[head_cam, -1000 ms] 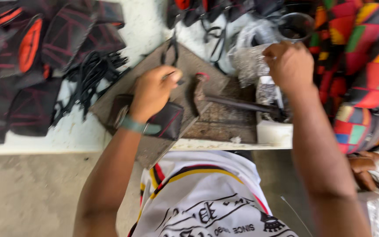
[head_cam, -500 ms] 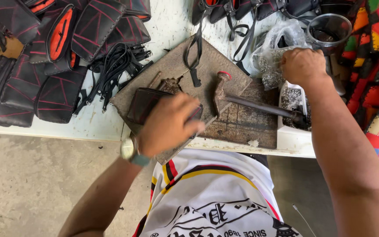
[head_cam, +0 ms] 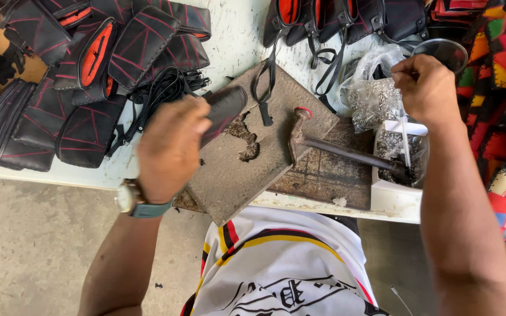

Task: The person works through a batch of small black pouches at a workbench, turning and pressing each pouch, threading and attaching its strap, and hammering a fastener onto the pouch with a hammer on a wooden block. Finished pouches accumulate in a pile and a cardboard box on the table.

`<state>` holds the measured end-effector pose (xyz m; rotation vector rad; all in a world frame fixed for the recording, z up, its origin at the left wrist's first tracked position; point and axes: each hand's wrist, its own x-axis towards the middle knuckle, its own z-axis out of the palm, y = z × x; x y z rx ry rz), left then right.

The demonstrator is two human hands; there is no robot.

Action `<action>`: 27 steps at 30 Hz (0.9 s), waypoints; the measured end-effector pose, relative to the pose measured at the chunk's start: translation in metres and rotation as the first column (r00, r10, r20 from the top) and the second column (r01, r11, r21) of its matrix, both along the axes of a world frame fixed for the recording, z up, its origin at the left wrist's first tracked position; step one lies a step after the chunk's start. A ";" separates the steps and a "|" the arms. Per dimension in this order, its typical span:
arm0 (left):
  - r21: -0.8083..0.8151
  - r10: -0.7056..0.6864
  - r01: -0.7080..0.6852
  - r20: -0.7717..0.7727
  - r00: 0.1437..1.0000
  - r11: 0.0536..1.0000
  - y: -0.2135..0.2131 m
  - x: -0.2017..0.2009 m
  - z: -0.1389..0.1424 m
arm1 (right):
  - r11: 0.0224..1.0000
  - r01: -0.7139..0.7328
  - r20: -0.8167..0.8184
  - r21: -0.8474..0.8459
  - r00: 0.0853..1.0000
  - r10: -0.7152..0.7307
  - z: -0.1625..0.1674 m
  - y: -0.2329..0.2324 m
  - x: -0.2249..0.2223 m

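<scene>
Work position: a white, paint-worn workbench (head_cam: 235, 35) seen from above, with the person standing at its near edge.

Left hand (head_cam: 171, 146): fingers curled closed around a small black leather pouch (head_cam: 221, 108). The pouch is held at the far-left part of the wooden work board (head_cam: 229, 175); whether it rests on the board or is held just above it cannot be told. No strap or metal fitting is visible on the exposed end of this pouch.

Right hand (head_cam: 426, 88): fingertips pinched together above the clear bag of small metal fittings (head_cam: 373, 99) and the white box of fittings (head_cam: 396, 169) at the right end of the bench. Whether a fitting is held in the pinch cannot be told; the item would be too small to resolve.

Hammer (head_cam: 335, 143): lies unattended, head on the right edge of the work board, handle running toward the white box.

Status, as a judgement:
- Stock: a pile of black pouches with red stitching (head_cam: 89, 76) lies at the far-left corner; black bags with straps (head_cam: 335, 23) lie along the far edge. Which batch is finished cannot be told.
- Current piece: gripped and brought to the board; fitting selection appears to be in hand.
- Remaining: fitting not yet placed on the pouch; hammer not yet taken up.
</scene>
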<state>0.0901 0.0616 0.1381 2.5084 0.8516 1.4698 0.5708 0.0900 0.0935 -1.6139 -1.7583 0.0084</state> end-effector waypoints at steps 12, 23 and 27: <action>-0.216 -0.081 0.141 0.265 0.961 0.966 -0.013 0.050 -0.014 | 0.865 -0.501 -0.919 -0.033 0.356 0.171 -0.041 -0.069 -0.189; -0.224 -0.080 0.135 0.239 0.968 0.965 -0.005 0.046 -0.016 | 0.709 -0.564 -0.890 0.423 -0.114 0.441 -0.047 -0.038 -0.225; -0.215 -0.079 0.129 0.228 0.970 0.968 -0.005 0.042 -0.018 | 0.677 -0.531 -0.852 0.510 -0.207 0.480 -0.045 -0.035 -0.233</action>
